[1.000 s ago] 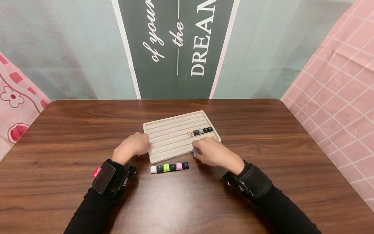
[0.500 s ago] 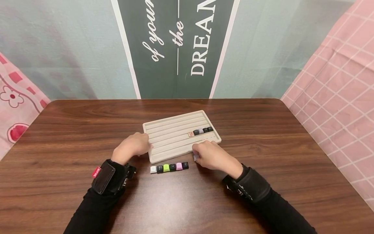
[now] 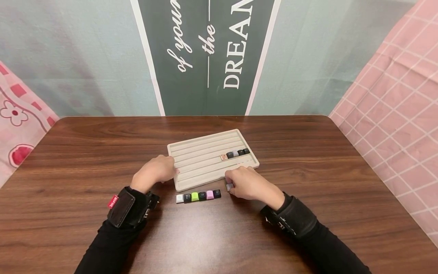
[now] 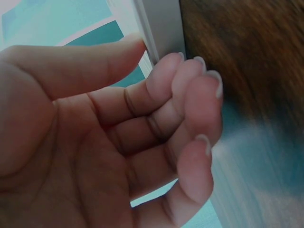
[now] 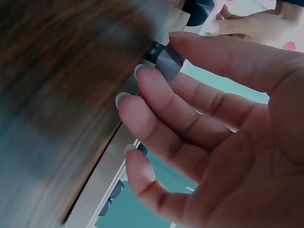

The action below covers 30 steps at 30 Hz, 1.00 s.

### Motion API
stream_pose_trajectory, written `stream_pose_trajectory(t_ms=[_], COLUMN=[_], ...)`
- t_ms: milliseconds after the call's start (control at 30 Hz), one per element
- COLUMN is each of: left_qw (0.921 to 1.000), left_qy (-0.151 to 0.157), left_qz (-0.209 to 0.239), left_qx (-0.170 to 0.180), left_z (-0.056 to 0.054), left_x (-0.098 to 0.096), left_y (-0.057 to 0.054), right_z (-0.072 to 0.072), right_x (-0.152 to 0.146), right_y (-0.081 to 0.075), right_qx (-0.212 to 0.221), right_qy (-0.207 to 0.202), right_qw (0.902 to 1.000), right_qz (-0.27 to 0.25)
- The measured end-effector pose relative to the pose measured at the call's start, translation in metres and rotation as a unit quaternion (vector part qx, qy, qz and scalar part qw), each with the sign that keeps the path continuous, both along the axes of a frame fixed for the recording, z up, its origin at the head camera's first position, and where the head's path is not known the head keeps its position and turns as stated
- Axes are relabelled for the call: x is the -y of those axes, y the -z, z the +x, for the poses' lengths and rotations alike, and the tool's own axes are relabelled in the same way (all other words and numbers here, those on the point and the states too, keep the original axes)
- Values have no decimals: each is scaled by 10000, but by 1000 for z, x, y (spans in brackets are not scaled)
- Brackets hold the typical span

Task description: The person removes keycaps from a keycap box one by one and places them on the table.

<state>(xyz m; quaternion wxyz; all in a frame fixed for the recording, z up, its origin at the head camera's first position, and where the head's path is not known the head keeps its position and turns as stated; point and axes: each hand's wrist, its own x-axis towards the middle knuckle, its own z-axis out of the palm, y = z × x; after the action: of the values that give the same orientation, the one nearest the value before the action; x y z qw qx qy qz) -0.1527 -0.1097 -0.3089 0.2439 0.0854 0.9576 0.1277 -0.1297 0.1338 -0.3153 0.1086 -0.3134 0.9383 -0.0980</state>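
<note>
At the tray's left edge, my left hand [image 3: 157, 169] grips the rim of the cream ridged tray [image 3: 191, 165]. In the left wrist view the thumb lies on the tray's wall [image 4: 164, 23] and curled fingers meet its outer side. My right hand [image 3: 248, 182], by the tray's front edge, pinches a grey keycap [image 5: 170, 61] between thumb and index finger, low over the table. In the head view that keycap [image 3: 229, 187] is partly covered by the fingers. A row of keycaps [image 3: 198, 196], white, black, green and pink, lies in front of the tray.
Toward the tray's right end sits a short row of dark and pale keycaps [image 3: 240, 152], with an orange-patterned keycap [image 3: 224, 156] at its left. The brown wooden table [image 3: 205, 243] reaches a printed curtain [image 3: 294, 57] behind.
My right hand has shifted slightly toward the table's front, and the pinched keycap has tilted and lowered a little. The left hand and tray have kept their place.
</note>
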Motion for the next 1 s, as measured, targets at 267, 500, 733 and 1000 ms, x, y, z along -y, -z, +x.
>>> stream_pose_trajectory(t_ms=[267, 500, 733, 1000], left_qw=[10000, 10000, 10000, 10000], left_qy=[33, 4, 20, 53], left_qz=[-31, 13, 43, 20], left_qx=[-25, -35, 4, -76], left_z=[0, 0, 0, 0], left_x=[0, 0, 1, 1], left_y=[0, 0, 0, 0], right_z=[2, 4, 6, 6], right_x=[3, 6, 9, 11], right_y=[0, 1, 1, 1], right_qx=[200, 138, 65, 47], right_qy=[-161, -356, -415, -367], right_qw=[9997, 9993, 9991, 9992], right_qz=[-2, 2, 74, 133])
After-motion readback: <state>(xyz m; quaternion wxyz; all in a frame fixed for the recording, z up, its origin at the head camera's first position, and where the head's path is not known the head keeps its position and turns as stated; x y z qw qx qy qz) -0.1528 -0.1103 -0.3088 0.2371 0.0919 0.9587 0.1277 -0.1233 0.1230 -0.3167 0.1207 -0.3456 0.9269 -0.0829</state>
